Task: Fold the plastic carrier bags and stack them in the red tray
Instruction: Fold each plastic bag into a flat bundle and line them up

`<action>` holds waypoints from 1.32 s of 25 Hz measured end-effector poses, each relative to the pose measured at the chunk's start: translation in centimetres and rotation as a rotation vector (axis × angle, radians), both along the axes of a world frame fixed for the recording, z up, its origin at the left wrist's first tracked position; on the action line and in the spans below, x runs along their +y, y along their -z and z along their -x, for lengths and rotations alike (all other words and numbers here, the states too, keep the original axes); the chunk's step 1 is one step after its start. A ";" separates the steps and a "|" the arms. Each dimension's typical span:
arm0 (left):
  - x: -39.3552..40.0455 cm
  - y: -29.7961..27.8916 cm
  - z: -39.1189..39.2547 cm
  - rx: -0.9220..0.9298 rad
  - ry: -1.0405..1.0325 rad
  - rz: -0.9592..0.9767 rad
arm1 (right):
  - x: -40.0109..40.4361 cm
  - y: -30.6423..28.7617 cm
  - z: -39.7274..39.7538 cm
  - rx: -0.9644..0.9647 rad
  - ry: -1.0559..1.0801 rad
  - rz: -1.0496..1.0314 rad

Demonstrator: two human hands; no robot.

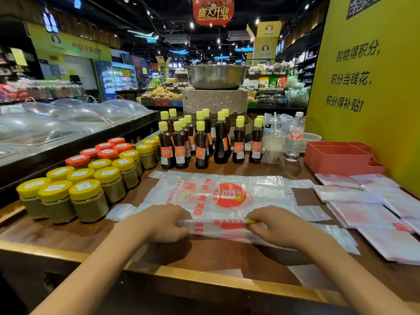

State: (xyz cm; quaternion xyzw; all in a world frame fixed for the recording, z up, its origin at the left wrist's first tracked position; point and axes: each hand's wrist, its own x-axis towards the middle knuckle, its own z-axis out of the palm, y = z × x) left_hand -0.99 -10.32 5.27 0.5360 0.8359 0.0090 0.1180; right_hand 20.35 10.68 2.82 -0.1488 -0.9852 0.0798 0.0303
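A clear plastic carrier bag (218, 192) with red print lies flat on the wooden table, handles pointing left and right. Its near edge is folded up into a narrow strip. My left hand (163, 223) pinches the left end of that fold and my right hand (275, 226) pinches the right end. The red tray (336, 155), with several compartments, stands at the back right against the yellow wall. A spread pile of flat carrier bags (372, 212) lies to the right, in front of the tray.
Jars with yellow and red lids (91, 178) crowd the table's left side. Dark sauce bottles (204, 139) line the back. A drink cup (273, 146) and a water bottle (295, 137) stand beside the tray. The table's front edge (181, 271) runs close below my hands.
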 end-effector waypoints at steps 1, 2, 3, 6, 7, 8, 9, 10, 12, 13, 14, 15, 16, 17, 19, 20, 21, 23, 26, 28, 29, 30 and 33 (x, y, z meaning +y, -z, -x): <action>0.2 -0.2 -0.1 0.014 -0.001 -0.038 | 0.4 -0.8 0.9 -0.019 -0.003 0.040; 0.5 -0.4 -0.3 0.041 0.004 -0.087 | 0.7 -1.4 1.8 -0.018 -0.012 0.081; 1.0 -0.5 -0.5 0.080 0.015 -0.139 | 1.0 -2.0 2.8 -0.008 -0.022 0.111; 2.8 0.3 -0.8 0.223 0.037 -0.246 | 1.5 -3.0 5.5 -0.013 -0.021 0.077; 3.4 0.8 -0.7 0.251 0.019 -0.264 | 1.5 -3.0 6.3 -0.024 -0.013 0.021; 3.8 1.4 -0.5 0.263 -0.009 -0.283 | 1.4 -2.9 7.0 -0.029 -0.007 -0.047; 4.2 2.2 -0.3 0.255 -0.041 -0.296 | 1.2 -2.6 7.6 -0.028 0.000 -0.104; 4.4 3.1 -0.2 0.231 -0.074 -0.295 | 0.8 -2.1 8.1 -0.018 0.008 -0.136; 4.6 5.1 -0.1 0.161 -0.117 -0.248 | -0.1 0.2 8.9 0.007 0.019 -0.145; 4.7 6.1 0.0 0.132 -0.119 -0.221 | -0.6 1.7 9.2 0.024 0.016 -0.127; 4.8 7.0 0.0 0.115 -0.114 -0.201 | -1.0 3.2 9.4 0.046 0.006 -0.103; 4.9 7.6 0.1 0.107 -0.111 -0.184 | -1.4 4.5 9.5 0.073 -0.006 -0.080; 5.1 8.1 0.3 0.103 -0.111 -0.170 | -1.7 5.4 9.5 0.093 -0.007 -0.057; 5.3 8.3 0.5 0.103 -0.113 -0.159 | -1.9 6.0 9.5 0.102 0.003 -0.038; 5.4 8.5 0.6 0.102 -0.119 -0.135 | -2.0 6.2 9.4 0.073 0.028 -0.025; 5.4 8.5 0.7 0.100 -0.122 -0.124 | -1.8 6.1 9.2 0.039 0.043 -0.025; 5.2 8.4 0.8 0.094 -0.125 -0.113 | -1.4 5.9 8.8 0.003 0.066 -0.017; 4.5 8.2 1.3 0.069 -0.141 -0.092 | -0.2 5.7 7.7 -0.054 0.115 0.018; 2.0 8.1 3.0 0.078 -0.205 -0.067 | 2.9 5.7 5.0 -0.102 0.225 0.044; 0.3 8.2 4.1 0.077 -0.272 -0.067 | 5.3 5.6 2.8 -0.128 0.328 0.044; -0.3 8.2 4.4 0.076 -0.306 -0.071 | 6.3 5.6 1.8 -0.129 0.382 0.053; -0.7 8.3 4.5 0.075 -0.336 -0.075 | 7.0 5.6 0.9 -0.123 0.430 0.065; -0.7 8.2 4.3 0.067 -0.373 -0.081 | 7.4 5.8 -0.3 -0.091 0.500 0.088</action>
